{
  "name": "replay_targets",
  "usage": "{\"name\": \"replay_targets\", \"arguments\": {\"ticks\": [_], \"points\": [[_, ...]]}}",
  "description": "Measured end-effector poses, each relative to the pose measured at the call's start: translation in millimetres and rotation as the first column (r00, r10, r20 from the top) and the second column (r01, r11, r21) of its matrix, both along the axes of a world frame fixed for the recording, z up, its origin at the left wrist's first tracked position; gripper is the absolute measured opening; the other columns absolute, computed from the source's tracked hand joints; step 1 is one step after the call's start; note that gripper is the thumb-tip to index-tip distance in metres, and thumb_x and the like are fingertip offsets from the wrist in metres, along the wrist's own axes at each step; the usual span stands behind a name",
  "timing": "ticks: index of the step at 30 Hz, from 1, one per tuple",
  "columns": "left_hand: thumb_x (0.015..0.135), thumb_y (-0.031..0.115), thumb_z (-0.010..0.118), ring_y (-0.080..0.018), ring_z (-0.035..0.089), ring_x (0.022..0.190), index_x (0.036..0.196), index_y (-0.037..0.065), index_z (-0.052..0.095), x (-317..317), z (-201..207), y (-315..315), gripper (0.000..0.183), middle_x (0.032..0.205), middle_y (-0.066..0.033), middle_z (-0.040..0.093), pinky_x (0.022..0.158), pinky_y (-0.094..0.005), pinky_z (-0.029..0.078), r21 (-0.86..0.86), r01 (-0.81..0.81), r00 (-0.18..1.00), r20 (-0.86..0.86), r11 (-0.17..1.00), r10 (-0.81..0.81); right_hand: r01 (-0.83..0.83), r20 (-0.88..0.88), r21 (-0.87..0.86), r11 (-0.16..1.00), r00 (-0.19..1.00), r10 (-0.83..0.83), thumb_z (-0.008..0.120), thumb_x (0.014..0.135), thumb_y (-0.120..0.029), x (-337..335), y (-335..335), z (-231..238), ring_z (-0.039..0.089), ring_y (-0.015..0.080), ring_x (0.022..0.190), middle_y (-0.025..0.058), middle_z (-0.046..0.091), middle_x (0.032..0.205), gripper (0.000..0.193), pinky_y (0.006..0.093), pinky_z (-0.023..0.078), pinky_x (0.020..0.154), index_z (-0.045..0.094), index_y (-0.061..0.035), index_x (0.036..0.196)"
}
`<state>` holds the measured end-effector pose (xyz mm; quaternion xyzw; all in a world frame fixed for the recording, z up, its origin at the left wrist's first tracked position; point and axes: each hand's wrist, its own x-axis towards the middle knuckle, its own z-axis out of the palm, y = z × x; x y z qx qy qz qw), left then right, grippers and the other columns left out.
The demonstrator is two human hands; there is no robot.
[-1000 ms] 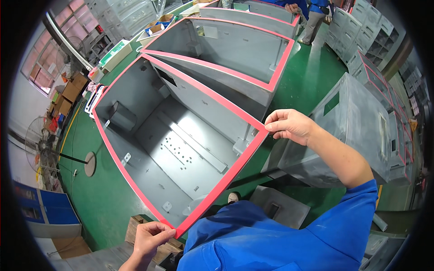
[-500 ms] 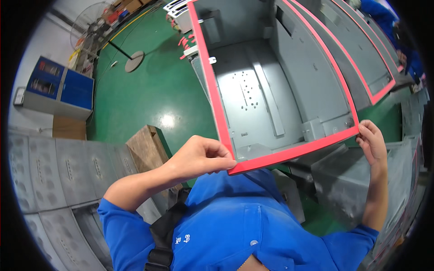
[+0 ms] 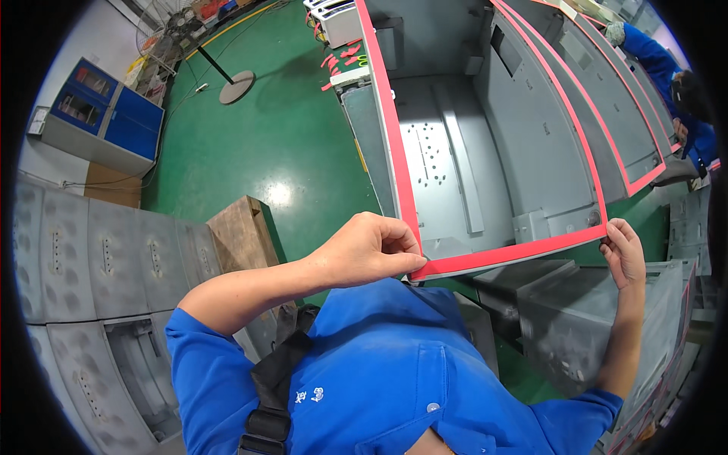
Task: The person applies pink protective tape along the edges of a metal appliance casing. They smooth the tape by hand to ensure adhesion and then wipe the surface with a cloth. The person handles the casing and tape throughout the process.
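Left hand (image 3: 375,246): thumb and forefinger pinched on the tape at the box's near left corner; the other fingers curled.
Right hand (image 3: 624,252): thumb and fingertips pinched on the tape at the near right corner.
Tape (image 3: 516,256): pink strip, running between the two hands along the near rim; further pink strips edge the left and right rims.
Box (image 3: 535,125): grey metal, open side up, directly before the person; a rail (image 3: 457,163) and a cluster of dark holes on its bottom, a dark rectangular cutout in its right wall.
Second box (image 3: 588,64): grey, pink-edged, just beyond the first, on the right.
Co-worker (image 3: 644,53): blue sleeve, upper right, near the farther boxes.
Tape scraps (image 3: 332,64): pink, left of the box, with green-handled scissors (image 3: 362,60) just beside.
Wooden block (image 3: 246,227): on the green floor (image 3: 280,144), left of the left hand.
Grey panels (image 3: 102,262): stacked in rows, far left.
Blue-doored cabinet (image 3: 133,121): upper left, near a standing fan (image 3: 237,87).
Grey housing (image 3: 569,322): lower right, beneath the right hand.
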<state>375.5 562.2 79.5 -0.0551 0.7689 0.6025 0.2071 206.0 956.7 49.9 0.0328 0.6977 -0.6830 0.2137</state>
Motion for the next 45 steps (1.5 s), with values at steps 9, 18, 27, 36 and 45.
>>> {"name": "replay_targets", "arguments": {"ticks": [9, 18, 27, 36, 45], "points": [[0.077, 0.013, 0.063, -0.0051, 0.056, 0.061, 0.073, 0.001, 0.061, 2.1, -0.7, 0.8, 0.013, 0.067, -0.0033, 0.062, 0.054, -0.0193, 0.043, -0.043, 0.023, 0.998, -0.053, 0.999, -0.025, 0.002, -0.005, 0.014, 1.000, 1.000, -0.002, 0.058, 0.082, -0.013, 1.1, 0.4, -0.1, 0.049, 0.0049, 0.067, -0.0030, 0.054, 0.077, 0.009, 0.0181, 0.041, 0.058, 0.052, -0.0089, 0.088], [0.078, 0.011, 0.063, -0.0053, 0.057, 0.063, 0.072, 0.001, 0.061, 3.3, -4.2, 1.2, 0.012, 0.068, -0.0035, 0.063, 0.055, -0.0182, 0.044, -0.047, 0.039, 0.994, -0.100, 0.998, -0.043, 0.002, -0.002, 0.007, 1.000, 1.000, -0.002, 0.058, 0.083, -0.012, -0.1, 0.9, -0.8, 0.050, 0.0046, 0.066, -0.0028, 0.054, 0.076, 0.008, 0.0173, 0.042, 0.056, 0.052, -0.0086, 0.088], [0.078, 0.010, 0.062, -0.0039, 0.055, 0.060, 0.072, 0.001, 0.061, 2.1, -2.4, 1.1, 0.011, 0.066, -0.0026, 0.062, 0.052, -0.0177, 0.042, -0.088, 0.058, 0.991, -0.115, 0.994, -0.068, 0.005, -0.002, 0.009, 1.000, 1.000, -0.005, 0.058, 0.083, -0.013, 0.1, 0.5, -0.6, 0.050, 0.0045, 0.066, -0.0025, 0.054, 0.076, 0.009, 0.0171, 0.042, 0.056, 0.052, -0.0081, 0.088], [0.077, 0.009, 0.063, -0.0027, 0.053, 0.057, 0.072, 0.000, 0.061, 2.4, -1.0, 2.5, 0.010, 0.064, -0.0013, 0.061, 0.050, -0.0177, 0.041, -0.135, 0.051, 0.988, -0.140, 0.990, -0.070, 0.005, -0.005, -0.004, 1.000, 1.000, -0.005, 0.057, 0.083, -0.012, 0.6, 1.0, -1.3, 0.050, 0.0044, 0.066, -0.0029, 0.054, 0.077, 0.008, 0.0172, 0.042, 0.056, 0.053, -0.0089, 0.088], [0.074, 0.011, 0.064, -0.0107, 0.055, 0.053, 0.070, 0.001, 0.057, 6.4, -0.9, 6.4, 0.013, 0.058, -0.0060, 0.058, 0.050, -0.0233, 0.043, -0.213, 0.031, 0.966, -0.243, 0.976, -0.084, 0.004, -0.005, -0.016, 1.000, 1.000, -0.004, 0.057, 0.083, -0.012, -0.6, 3.0, -3.6, 0.051, 0.0041, 0.066, -0.0027, 0.054, 0.077, 0.008, 0.0168, 0.043, 0.055, 0.052, -0.0084, 0.089]]}}
